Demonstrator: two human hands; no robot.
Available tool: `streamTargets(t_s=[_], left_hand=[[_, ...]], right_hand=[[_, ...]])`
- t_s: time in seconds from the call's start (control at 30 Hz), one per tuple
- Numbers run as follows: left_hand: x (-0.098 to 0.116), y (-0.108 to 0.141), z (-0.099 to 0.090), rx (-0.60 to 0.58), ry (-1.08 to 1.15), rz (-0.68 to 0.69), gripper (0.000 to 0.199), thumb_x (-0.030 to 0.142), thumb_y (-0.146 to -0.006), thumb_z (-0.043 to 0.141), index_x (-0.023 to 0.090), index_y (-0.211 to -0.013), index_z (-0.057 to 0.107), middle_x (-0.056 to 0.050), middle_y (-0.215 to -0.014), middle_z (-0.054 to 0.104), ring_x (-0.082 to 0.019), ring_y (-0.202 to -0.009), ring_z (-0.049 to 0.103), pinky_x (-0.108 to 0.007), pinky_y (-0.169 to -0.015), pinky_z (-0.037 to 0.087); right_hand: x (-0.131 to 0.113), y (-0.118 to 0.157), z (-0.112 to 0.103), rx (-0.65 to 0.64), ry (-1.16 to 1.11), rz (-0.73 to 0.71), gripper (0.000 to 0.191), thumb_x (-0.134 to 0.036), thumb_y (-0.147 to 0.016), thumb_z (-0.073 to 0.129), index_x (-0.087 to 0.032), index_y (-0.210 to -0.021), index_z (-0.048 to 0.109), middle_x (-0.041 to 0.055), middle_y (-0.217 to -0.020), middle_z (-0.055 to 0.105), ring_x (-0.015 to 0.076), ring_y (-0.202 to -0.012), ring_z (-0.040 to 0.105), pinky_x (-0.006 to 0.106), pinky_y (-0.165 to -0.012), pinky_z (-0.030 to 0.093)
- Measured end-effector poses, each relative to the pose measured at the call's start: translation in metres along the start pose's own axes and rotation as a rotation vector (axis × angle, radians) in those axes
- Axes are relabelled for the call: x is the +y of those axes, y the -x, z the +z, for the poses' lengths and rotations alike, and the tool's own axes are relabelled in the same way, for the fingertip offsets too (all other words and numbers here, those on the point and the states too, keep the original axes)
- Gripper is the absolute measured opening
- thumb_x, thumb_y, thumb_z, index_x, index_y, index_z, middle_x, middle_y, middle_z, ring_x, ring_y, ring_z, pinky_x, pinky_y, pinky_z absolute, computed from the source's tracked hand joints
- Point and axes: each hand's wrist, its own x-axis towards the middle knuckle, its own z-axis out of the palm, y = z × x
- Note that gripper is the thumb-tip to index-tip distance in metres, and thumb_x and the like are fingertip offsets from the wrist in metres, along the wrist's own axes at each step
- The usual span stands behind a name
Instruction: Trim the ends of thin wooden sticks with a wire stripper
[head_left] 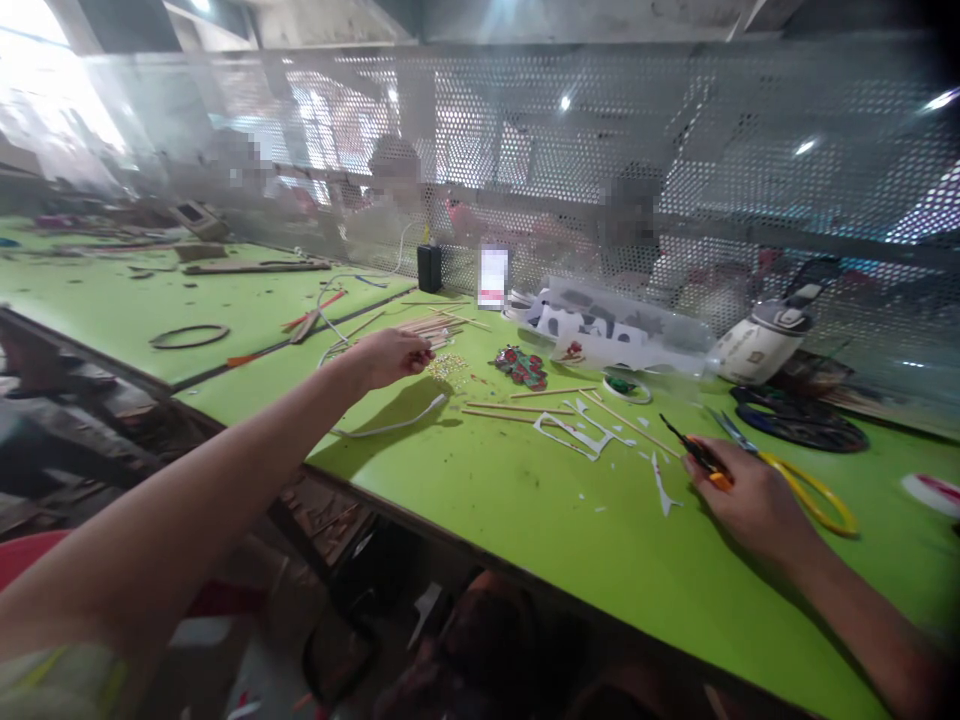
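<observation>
"One step is shown; which?"

"Picking is suggested: the curled left hand [386, 358] is held just beside tiny pieces [448, 368]; whether any are gripped cannot be told. A black-and-orange tool [703, 459] is grasped by the right hand [757, 497]."

"What is needed next?"

"Light touch, probably; pale yellow, they are strewn on the green table [465, 520]."

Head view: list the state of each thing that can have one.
Left hand: curled shut, contents unclear
Right hand: gripping black-and-orange hand tool
Yellow-handled metal scissors: lying on bright green table, blade opening unclear
Rectangular phone: upright, screen lit
Thin white cable: one end lying loose
White paper frame: flat, centre cut out
Thin pale sticks: some scattered singly
</observation>
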Motion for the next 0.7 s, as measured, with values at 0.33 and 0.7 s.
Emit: streamTargets(t_s=[0.33,0.7], left_hand=[[0.078,0.032,0.045,-0.073,0.628,0.011,0.014,0.022,-0.085,0.055,0.018,-0.074,0.047,-0.001,-0.071,0.050,-0.007,-0.056,0.043,-0.022,-0.050,0.033],[0.147,0.051,0.175,-0.272,1.132,0.081,0.012,0.024,-0.086,0.056,0.021,-0.079,0.048,-0.001,-0.076,0.046,-0.007,-0.060,0.045,-0.022,-0.060,0.044]], right_hand=[[-0.006,-0.001,0.000,0.034,-0.042,0.002,0.027,-0.035,-0.086,0.051,-0.019,-0.105,0.062,0.0105,-0.100,0.071,0.0263,-0.089,0.068,0.040,-0.081,0.052],[-0.074,-0.032,-0.039,-0.067,0.017,-0.188,0.036,-0.017,-0.086,0.050,-0.019,-0.121,0.054,0.0121,-0.108,0.062,0.0272,-0.103,0.058,0.043,-0.090,0.048]])
